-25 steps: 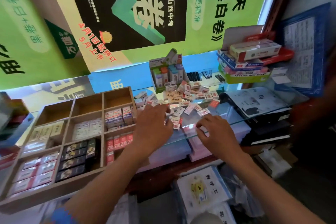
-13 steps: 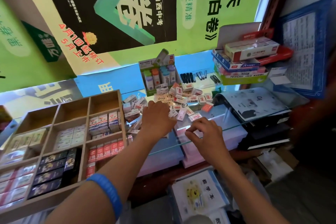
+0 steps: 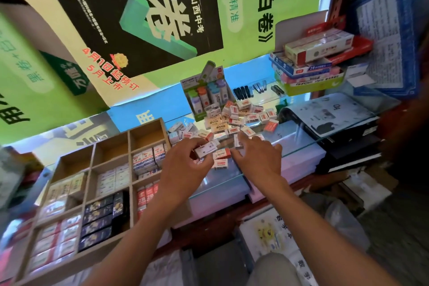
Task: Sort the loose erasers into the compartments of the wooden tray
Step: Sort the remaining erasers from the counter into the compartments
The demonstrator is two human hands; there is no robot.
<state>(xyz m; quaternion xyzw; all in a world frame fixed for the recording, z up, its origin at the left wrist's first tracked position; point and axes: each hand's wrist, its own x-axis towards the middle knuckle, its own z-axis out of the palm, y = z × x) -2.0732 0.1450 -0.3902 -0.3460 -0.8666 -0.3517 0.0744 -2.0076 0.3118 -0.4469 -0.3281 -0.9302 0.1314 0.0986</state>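
A: left hand (image 3: 185, 165) status?
B: fingers curled round a white eraser with blue print (image 3: 207, 149), lifted just over the glass counter (image 3: 299, 144), right beside the wooden tray (image 3: 92, 165)
A: right hand (image 3: 257, 158)?
B: fingers spread and fairly straight, tips down among the near erasers; index tip touches a white upright one (image 3: 238, 140). Not gripping anything I can see
A: where's the rest of the stock?
B: loose eraser pile (image 3: 239, 118) sits on the glass behind both hands, between the tray and a curled printed sheet (image 3: 325, 116). Two red-and-white erasers (image 3: 221, 158) lie flat between the hands
A: tray fill?
B: back row compartments bare wood. Middle row has pale and white packs, the right one holds blue-and-white erasers (image 3: 148, 158) standing on end. Front row: black sleeves (image 3: 102, 220) in the centre, red ones (image 3: 146, 195) to the right, partly hidden by the left forearm
A: anything else up there?
B: correction-tape display box (image 3: 206, 97) behind the pile, stack of cartons (image 3: 313, 62) at far right
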